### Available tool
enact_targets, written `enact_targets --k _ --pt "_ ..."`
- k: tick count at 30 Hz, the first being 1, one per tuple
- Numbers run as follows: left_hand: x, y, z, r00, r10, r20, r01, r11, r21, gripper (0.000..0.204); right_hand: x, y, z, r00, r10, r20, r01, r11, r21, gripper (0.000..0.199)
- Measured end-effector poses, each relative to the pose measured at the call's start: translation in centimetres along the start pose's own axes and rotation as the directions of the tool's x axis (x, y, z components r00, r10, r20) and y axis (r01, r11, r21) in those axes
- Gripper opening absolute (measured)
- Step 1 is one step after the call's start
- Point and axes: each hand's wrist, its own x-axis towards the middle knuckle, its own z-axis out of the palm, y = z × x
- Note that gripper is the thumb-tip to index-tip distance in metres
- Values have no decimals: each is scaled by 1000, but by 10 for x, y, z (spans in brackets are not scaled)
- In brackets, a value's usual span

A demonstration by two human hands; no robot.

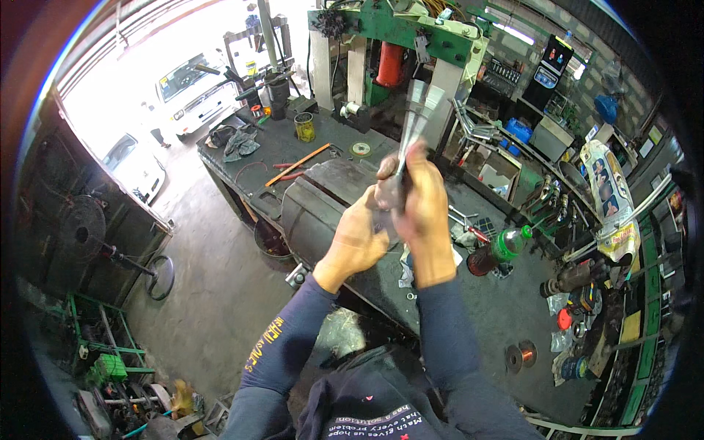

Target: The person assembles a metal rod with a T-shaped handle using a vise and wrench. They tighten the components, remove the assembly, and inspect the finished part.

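Both my hands are raised together over a large dark bench vise (pixel 315 213). My right hand (pixel 425 209) is closed around a long silvery metal piece (pixel 416 114), which points up and away. Motion smears its upper end into a fan, so its exact kind does not show. Just left of it, my left hand (pixel 357 235) is closed, its fingertips against a dark object (pixel 390 192) between the two hands. That object is blurred and partly covered by my fingers.
On the dark workbench (pixel 462 345) stand a green-capped bottle (pixel 499 251) and a copper wire spool (pixel 521 356). Farther back are a hacksaw (pixel 297 165), a yellow can (pixel 304 127) and a tape roll (pixel 360 149). A green press frame (pixel 400 33) rises behind; a fan (pixel 82 233) stands left.
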Motion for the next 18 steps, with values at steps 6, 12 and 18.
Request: enact_targets --k 6,12,18 --pt "-2 -4 -16 996 -82 30 84 996 -36 24 21 -3 4 977 163 141 -165 986 2 39" --pt "-11 4 -4 967 112 -227 -115 993 0 26 -46 23 25 883 -448 -140 384 861 -334 45" --pt "-25 -12 18 901 45 -432 -94 991 -94 18 -42 43 36 738 -674 -49 454 548 -703 73"
